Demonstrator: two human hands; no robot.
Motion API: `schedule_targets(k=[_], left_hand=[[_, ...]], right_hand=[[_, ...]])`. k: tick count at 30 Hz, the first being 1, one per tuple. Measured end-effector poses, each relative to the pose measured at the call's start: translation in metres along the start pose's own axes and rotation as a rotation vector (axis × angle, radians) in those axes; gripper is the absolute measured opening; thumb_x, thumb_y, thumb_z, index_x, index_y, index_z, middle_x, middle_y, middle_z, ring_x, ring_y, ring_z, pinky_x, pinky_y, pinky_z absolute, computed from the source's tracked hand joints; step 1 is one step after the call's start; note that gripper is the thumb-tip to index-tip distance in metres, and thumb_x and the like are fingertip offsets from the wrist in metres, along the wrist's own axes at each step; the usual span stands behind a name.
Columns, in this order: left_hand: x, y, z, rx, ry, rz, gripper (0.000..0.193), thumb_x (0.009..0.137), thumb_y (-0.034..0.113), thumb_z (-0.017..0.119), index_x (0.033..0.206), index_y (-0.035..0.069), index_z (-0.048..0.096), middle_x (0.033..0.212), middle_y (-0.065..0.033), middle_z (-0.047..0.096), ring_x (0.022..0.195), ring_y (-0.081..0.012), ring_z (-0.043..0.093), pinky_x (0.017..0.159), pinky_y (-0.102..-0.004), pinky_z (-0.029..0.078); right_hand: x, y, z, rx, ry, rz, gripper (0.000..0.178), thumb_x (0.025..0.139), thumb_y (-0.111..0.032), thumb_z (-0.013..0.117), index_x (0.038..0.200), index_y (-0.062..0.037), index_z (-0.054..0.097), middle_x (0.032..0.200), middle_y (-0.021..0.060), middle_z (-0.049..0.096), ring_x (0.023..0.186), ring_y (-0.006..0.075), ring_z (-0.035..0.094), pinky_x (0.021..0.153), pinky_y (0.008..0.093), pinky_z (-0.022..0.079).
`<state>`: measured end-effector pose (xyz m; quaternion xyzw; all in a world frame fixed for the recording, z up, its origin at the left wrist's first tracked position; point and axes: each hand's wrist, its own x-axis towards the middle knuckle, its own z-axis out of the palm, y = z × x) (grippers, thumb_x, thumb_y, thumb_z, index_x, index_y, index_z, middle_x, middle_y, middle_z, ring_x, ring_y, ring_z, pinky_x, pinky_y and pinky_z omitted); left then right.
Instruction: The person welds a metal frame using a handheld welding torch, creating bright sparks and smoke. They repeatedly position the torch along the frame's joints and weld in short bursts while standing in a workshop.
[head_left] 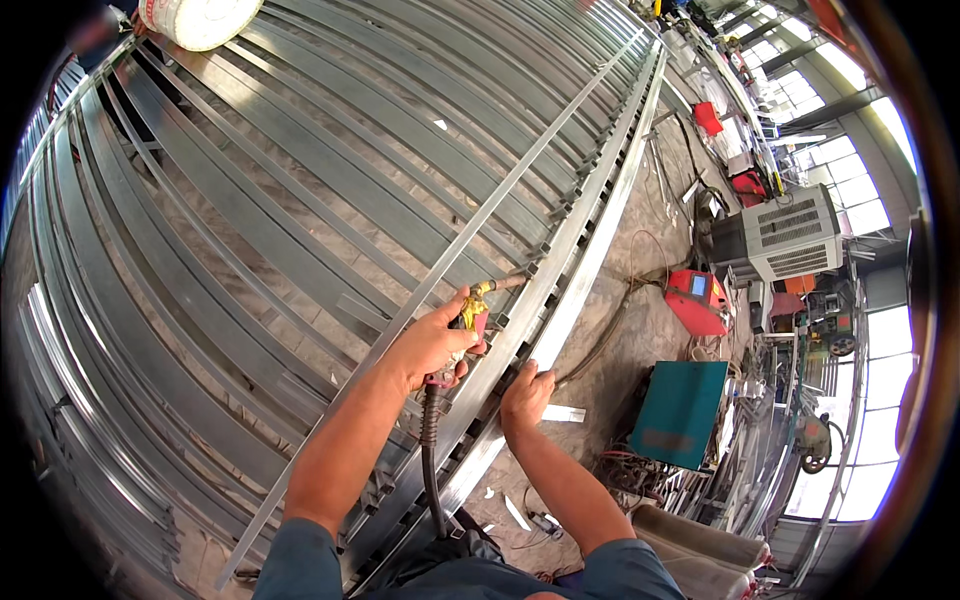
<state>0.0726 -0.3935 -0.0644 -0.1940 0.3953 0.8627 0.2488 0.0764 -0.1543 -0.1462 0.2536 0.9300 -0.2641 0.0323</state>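
Note:
My left hand (436,345) is wrapped round a welding torch (472,315) with yellow wrapping near its neck. The torch's nozzle points away from me, up and to the right, close to a long metal beam (537,290). A dark ribbed cable (430,430) runs from the torch's handle down toward my body. My right hand (527,395) rests on the outer metal rail (585,300), its fingers curled over the edge. Between beam and rail sits a row of short dark spacers. Many grey metal bars (330,130) lie side by side on the left, and a thin bar (470,225) crosses over them.
A red machine (697,302) with a small screen stands on the floor at right, near a grey air cooler (790,235). Nearer is a teal box (680,415). Cables (610,335) trail over the floor. A round white container (205,20) sits at the far left.

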Motion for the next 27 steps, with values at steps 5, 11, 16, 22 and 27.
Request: schedule_targets(k=[5,11,16,22,27], left_hand=[[0.004,-0.003,0.002,-0.019,0.003,0.026,0.084,0.100,0.005,0.063,0.169,0.020,0.018,0.102,-0.0123,0.069,0.071,-0.0151,0.063,0.055,-0.0294,0.053],[0.012,-0.011,-0.001,-0.006,-0.005,0.025,0.084,0.100,0.003,0.062,0.169,0.022,0.019,0.105,-0.0124,0.066,0.078,-0.0165,0.065,0.052,-0.0304,0.053],[0.006,-0.002,0.006,0.027,0.037,-0.005,0.084,0.100,0.002,0.062,0.169,0.027,0.021,0.106,-0.0119,0.066,0.073,-0.0170,0.064,0.049,-0.0303,0.053],[0.015,-0.009,-0.001,0.102,0.019,0.023,0.080,0.102,0.008,0.061,0.167,0.035,0.022,0.101,-0.0094,0.072,0.058,-0.0132,0.060,0.047,-0.0293,0.052],[0.016,-0.007,-0.008,0.060,-0.011,-0.027,0.082,0.101,0.011,0.066,0.167,0.034,0.023,0.103,-0.0131,0.071,0.064,-0.0174,0.063,0.048,-0.0315,0.052]], right_hand=[[-0.003,-0.007,-0.002,-0.021,-0.006,0.026,0.058,0.106,-0.049,0.043,0.117,0.0067,0.052,0.126,0.0322,0.056,0.118,0.0503,0.055,0.103,0.0556,0.041],[-0.002,-0.005,0.000,-0.026,0.034,-0.018,0.059,0.106,-0.049,0.043,0.117,0.0085,0.053,0.123,0.0333,0.057,0.117,0.0505,0.055,0.102,0.0561,0.042],[0.000,-0.002,0.000,-0.009,-0.013,0.018,0.062,0.106,-0.051,0.042,0.122,0.0083,0.052,0.129,0.0338,0.056,0.122,0.0501,0.054,0.105,0.0545,0.040],[0.000,0.000,0.002,0.003,0.073,-0.052,0.057,0.105,-0.046,0.046,0.113,0.0090,0.058,0.118,0.0339,0.060,0.115,0.0506,0.056,0.101,0.0563,0.042],[-0.002,-0.006,-0.003,-0.002,-0.002,-0.017,0.059,0.106,-0.050,0.045,0.120,0.0068,0.054,0.128,0.0332,0.057,0.120,0.0500,0.055,0.103,0.0558,0.042]])
